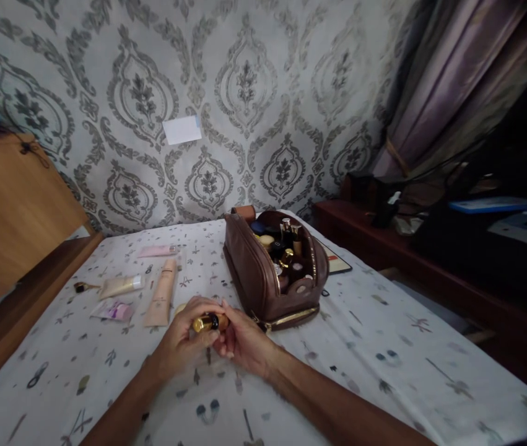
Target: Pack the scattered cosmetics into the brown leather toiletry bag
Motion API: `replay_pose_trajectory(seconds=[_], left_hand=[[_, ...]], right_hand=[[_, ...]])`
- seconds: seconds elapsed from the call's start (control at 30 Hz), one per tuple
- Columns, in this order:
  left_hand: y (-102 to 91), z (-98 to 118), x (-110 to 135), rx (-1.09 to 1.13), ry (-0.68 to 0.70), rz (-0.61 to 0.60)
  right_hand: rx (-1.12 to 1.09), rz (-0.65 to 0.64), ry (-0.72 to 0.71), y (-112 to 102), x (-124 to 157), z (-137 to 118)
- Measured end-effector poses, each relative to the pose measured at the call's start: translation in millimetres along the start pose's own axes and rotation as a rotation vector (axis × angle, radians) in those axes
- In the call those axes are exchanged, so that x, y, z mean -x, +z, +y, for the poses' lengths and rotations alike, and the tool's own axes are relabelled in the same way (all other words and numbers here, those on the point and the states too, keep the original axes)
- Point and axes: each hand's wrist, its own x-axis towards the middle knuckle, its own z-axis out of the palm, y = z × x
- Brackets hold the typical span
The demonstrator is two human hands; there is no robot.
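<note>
Both my hands meet over the bed near its middle and grip a small gold and black tube [208, 322], probably a lipstick. My left hand [183, 342] wraps round its gold end. My right hand [243, 339] pinches the other end with curled fingers. Just to the right stands an open brown leather toiletry bag [263, 282], filled with several small bottles and jars. To the left of my hands lies a peach tube [161, 292], and beside it a cream tube [121, 286] and a pink sachet [113, 310].
A white patterned sheet [384, 347] covers the bed. A pink flat packet [157, 251] lies farther back. A wooden headboard [7, 217] rises on the left. A dark wooden bench [384, 248] with clutter runs along the right, below a purple curtain [449, 80].
</note>
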Motion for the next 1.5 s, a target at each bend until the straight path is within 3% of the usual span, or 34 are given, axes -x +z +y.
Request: replay_pose_trajectory(seconds=[0.13,0.2,0.37,0.47,0.63,0.83,1.1,1.3,1.5], left_hand=[[3.4,-1,4,0.091,-0.088,0.017],[2.9,-1,6,0.006,-0.077,0.093],[-1.8,-3,8,-0.332,0.115,0.166],[-1.6,-9,8,-0.510,0.255,0.127],[2.9,-15,8,-0.583,0.334,0.000],[6.8,-10,10,-0.648,0.348,-0.047],[13.5,-10,17,-0.768,0.455,0.022],[18.6,-13,14,-0.728,0.495,0.021],[18.6,-26,13,-0.759,0.525,0.033]], right_hand=[[0.221,-0.088,-0.038,-1,1,0],[0.432,-0.071,-0.151,0,6,-3],[0.913,0.183,-0.602,11,29,-20],[1.000,0.199,-0.725,21,41,-33],[1.145,0.023,-0.753,32,48,-49],[1.207,-0.025,-0.750,30,53,-49],[1.293,-0.036,-0.743,30,67,-53],[1.308,0.020,-0.808,39,91,-92],[1.375,0.287,-1.080,40,112,-161]])
